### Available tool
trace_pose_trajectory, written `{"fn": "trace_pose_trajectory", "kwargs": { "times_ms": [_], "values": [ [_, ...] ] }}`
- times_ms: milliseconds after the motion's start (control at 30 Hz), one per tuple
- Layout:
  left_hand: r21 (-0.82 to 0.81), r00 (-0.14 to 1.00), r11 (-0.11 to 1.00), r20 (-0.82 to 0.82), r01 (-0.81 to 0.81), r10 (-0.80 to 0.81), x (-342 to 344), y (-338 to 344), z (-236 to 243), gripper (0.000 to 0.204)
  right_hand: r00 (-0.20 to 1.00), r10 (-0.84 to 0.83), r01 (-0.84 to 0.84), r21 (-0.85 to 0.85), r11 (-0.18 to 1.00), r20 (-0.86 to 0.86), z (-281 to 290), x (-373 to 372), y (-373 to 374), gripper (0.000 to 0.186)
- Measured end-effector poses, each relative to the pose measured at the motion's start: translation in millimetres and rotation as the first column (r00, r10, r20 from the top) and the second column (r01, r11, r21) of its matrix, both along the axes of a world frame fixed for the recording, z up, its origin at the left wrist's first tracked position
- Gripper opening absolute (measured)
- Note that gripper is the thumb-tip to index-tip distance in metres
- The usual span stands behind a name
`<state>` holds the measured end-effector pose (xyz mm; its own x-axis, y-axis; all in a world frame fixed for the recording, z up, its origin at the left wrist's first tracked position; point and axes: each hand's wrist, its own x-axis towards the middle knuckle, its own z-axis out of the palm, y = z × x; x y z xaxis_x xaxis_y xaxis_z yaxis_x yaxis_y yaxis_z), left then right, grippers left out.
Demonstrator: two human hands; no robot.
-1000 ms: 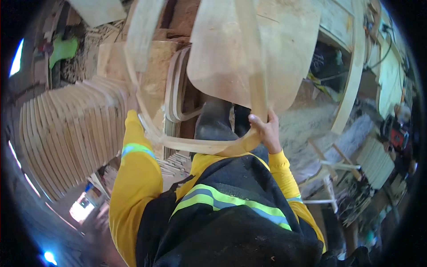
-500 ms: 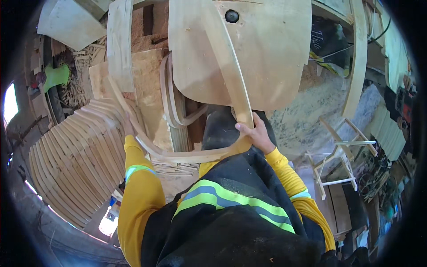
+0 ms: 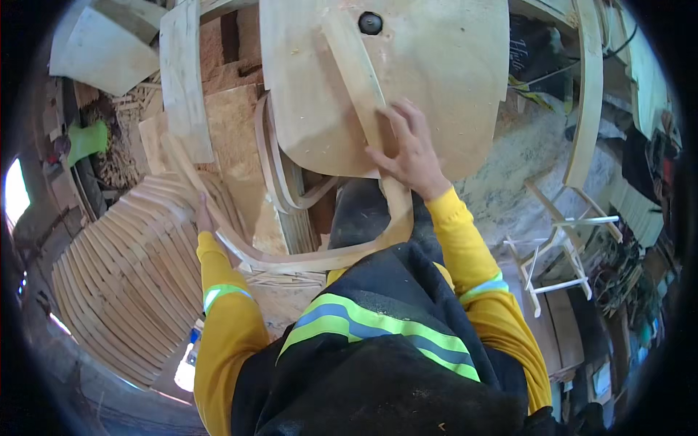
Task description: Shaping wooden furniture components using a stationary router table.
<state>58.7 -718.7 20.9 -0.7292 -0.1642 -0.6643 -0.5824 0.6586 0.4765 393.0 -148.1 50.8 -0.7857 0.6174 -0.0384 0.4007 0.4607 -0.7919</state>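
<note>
A pale U-shaped bent wooden piece spans in front of my body, its right arm lying over a flat plywood panel with a dark hole near the top. My left hand grips the piece's left arm, its fingers partly hidden. My right hand is open, fingers spread, touching the right arm of the piece. To the left stands a dense stack of similar curved strips; more bent pieces rest beside the panel's left edge.
Sawdust-covered boards and scrap sticks lie at the upper left. A slim wooden stool frame stands at the right on dusty ground. A long plank, cables and cluttered tools line the right side.
The U-shaped piece has settled lower against my body and the panel. My right hand has released its grip near the bend and moved forward along the arm, fingers now spreading.
</note>
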Motion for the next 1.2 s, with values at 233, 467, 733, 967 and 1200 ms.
{"fn": "trace_pose_trajectory", "kwargs": {
  "times_ms": [233, 467, 733, 967, 1200],
  "values": [
    [0.145, 0.997, 0.987, 0.043, -0.072, 0.067, -8, -2, 13, 0.09, 0.973, 0.127, -0.142, -0.065, 0.988, -0.194, -11, -21, -5, 0.081],
    [-0.313, 0.807, 0.925, -0.477, 0.213, -0.348, -50, 61, 19, 0.085, 0.982, 0.061, -0.094, -0.18, 0.979, -0.178, -17, -19, -9, 0.082],
    [-0.392, 0.704, 0.875, -0.534, 0.284, -0.468, -102, 116, 3, 0.095, 0.984, 0.038, -0.07, -0.181, 0.981, -0.174, -18, -21, -13, 0.081],
    [-0.511, 0.677, 0.812, -0.493, 0.283, -0.547, -116, 102, -8, 0.1, 0.986, 0.03, -0.057, -0.163, 0.985, -0.164, -16, -21, -13, 0.081],
    [-0.491, 0.679, 0.81, -0.477, 0.321, -0.558, -121, 110, -10, 0.099, 0.987, -0.022, -0.014, -0.221, 0.975, -0.162, -18, -20, -13, 0.08]
  ]
}}
